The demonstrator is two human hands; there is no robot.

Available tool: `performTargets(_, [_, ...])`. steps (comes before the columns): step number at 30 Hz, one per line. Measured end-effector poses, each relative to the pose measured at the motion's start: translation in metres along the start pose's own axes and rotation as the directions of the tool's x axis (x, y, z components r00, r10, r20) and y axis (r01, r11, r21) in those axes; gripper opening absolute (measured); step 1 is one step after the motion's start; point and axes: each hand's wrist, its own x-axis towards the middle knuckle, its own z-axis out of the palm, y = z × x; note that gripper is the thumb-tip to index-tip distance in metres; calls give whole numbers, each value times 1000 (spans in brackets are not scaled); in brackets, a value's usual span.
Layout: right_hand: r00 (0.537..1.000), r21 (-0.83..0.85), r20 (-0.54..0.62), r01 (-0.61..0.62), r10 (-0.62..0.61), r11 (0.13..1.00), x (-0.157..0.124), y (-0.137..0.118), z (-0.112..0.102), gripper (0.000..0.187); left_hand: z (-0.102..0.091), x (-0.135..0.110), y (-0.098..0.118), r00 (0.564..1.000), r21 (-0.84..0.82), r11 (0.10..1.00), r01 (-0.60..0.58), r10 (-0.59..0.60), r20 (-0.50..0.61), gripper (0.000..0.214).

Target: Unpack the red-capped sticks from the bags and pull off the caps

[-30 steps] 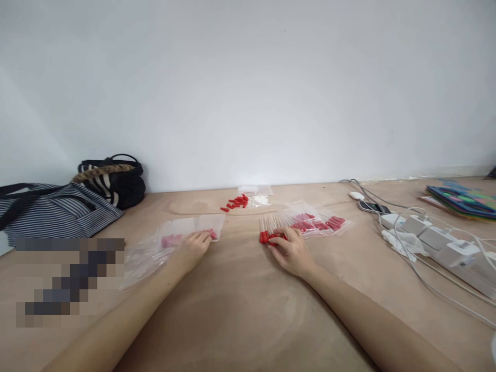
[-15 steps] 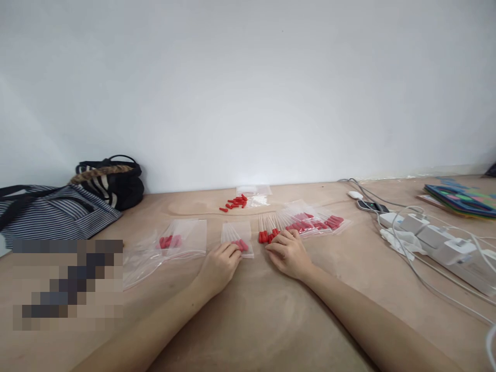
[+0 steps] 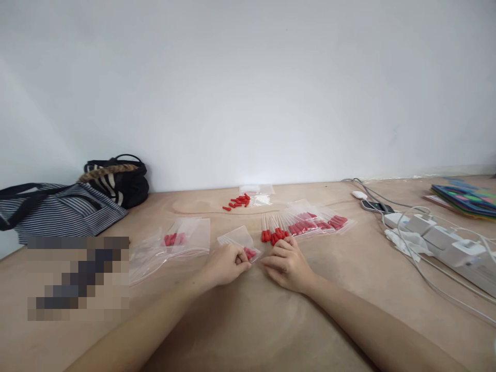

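Observation:
My left hand (image 3: pixel 228 263) is closed, thumb and forefinger pinching the near edge of a small clear zip bag (image 3: pixel 241 236). Inside that bag lie several droppers with red bulbs (image 3: pixel 250 253) and thin clear tubes; the bag lies tilted on the table. My right hand (image 3: pixel 289 265) rests on the tabletop with loosely bent, parted fingers and nothing visible in them. Just beyond its fingertips is a group of loose red-bulb droppers (image 3: pixel 276 235), tubes pointing away. Whether the fingertips touch them I cannot tell.
Filled bags of droppers (image 3: pixel 310 223) lie to the right, with another bag (image 3: pixel 196 235) at left. Loose red bulbs (image 3: pixel 239 201) and clear tubes (image 3: pixel 261 200) sit near the wall. A power strip with chargers (image 3: pixel 445 240) and cables occupies the right; a striped bag (image 3: pixel 70 209) stands left.
My left hand has shifted slightly right and toward me, and the small bag has turned with it. My right hand has drawn back a little from the loose droppers.

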Motion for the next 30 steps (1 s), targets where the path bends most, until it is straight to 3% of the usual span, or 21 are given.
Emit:
performTargets(3, [998,-22,-30,49,-50,999,1,-3,1,19,5,9,-7,998,-138,989,48,-42,41,20])
performTargets(11, [998,-78,-26,56,-59,995,6,-2,7,13,25,6,-14,999,-215,976,38,-38,5,25])
performTargets(22, [988,-56,52,145,-142,988,8,-1,11,20,31,3,-7,992,-143,990,14,-31,-120,22])
performTargets(30, [984,19,104,144,-145,989,10,1,11,20,40,-1,-7,981,-53,999,8,-18,-193,22])
